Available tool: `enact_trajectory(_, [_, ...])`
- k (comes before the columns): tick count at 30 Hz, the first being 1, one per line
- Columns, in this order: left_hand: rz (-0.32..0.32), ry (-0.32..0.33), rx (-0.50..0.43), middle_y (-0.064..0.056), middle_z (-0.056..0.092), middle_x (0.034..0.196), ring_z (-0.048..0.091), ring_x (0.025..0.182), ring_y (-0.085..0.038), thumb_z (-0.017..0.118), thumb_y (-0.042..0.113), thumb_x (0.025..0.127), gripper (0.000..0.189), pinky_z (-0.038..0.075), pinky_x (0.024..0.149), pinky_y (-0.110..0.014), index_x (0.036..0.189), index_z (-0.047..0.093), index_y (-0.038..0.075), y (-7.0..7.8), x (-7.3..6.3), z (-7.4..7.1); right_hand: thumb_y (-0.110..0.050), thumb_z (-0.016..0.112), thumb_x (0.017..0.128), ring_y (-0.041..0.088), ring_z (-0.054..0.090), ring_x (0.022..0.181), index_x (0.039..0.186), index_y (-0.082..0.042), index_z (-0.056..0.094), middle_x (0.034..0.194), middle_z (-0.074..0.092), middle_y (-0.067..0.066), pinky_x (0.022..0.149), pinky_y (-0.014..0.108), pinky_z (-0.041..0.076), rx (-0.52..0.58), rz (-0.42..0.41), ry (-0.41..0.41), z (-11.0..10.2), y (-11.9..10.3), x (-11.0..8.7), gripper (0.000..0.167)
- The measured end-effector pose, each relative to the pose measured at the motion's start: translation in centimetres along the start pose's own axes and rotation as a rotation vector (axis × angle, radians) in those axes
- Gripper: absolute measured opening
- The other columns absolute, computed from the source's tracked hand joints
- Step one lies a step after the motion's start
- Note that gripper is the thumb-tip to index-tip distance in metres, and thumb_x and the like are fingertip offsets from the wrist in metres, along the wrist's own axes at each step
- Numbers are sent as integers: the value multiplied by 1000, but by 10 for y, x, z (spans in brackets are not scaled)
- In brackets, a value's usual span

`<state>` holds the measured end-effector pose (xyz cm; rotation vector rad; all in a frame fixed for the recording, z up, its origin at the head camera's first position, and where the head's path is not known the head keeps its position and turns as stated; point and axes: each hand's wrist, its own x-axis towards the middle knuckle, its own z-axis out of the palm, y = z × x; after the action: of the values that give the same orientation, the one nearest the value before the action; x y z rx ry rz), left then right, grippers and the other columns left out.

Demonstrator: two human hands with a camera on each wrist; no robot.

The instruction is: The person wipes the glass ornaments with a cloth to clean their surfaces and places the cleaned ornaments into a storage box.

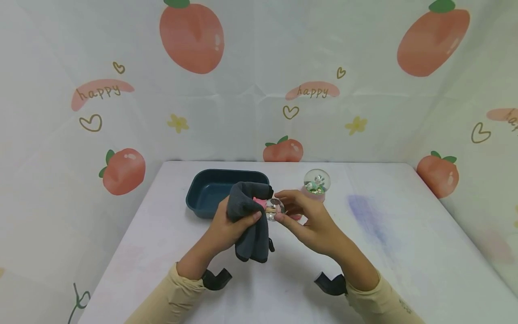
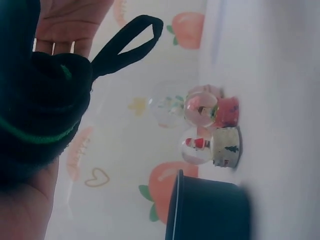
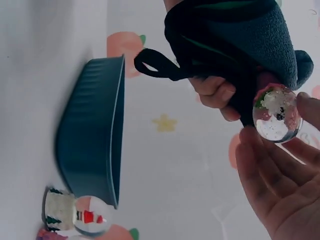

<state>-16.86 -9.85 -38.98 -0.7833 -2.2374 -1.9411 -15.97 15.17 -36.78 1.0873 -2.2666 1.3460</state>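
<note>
My left hand (image 1: 226, 230) grips a dark blue-grey cloth (image 1: 252, 220) with a black edge and hanging loop (image 2: 127, 47), folded over the hand. Out of the cloth, tipped sideways, pokes a small snow globe (image 1: 275, 210); its pink base is partly wrapped and its clear ball faces right. My right hand (image 1: 313, 220) has thumb and fingertips on that ball (image 3: 276, 117), pinching it from both sides. Both hands are raised over the table in front of the blue-green basin (image 1: 202, 204).
Behind my right hand stands a larger snow globe (image 1: 317, 183) on a pale pink base. A red-based globe (image 2: 227, 111) and a white-based one with a Santa figure (image 2: 226, 147) stand near the basin. The white table (image 1: 162, 270) meets a printed curtain (image 1: 251, 90) at the back.
</note>
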Motion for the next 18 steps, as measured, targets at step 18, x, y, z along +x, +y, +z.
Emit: enact_trajectory(18, [32,-9,-11,-15,68,114,68,101,-21,77,20,94,45,59,89,-39,133,60,4,2,0,1,1,86,86,14,72,94,133,0,68,113,77,7,80,23,61,-44,-165,22,-2,2,1,50])
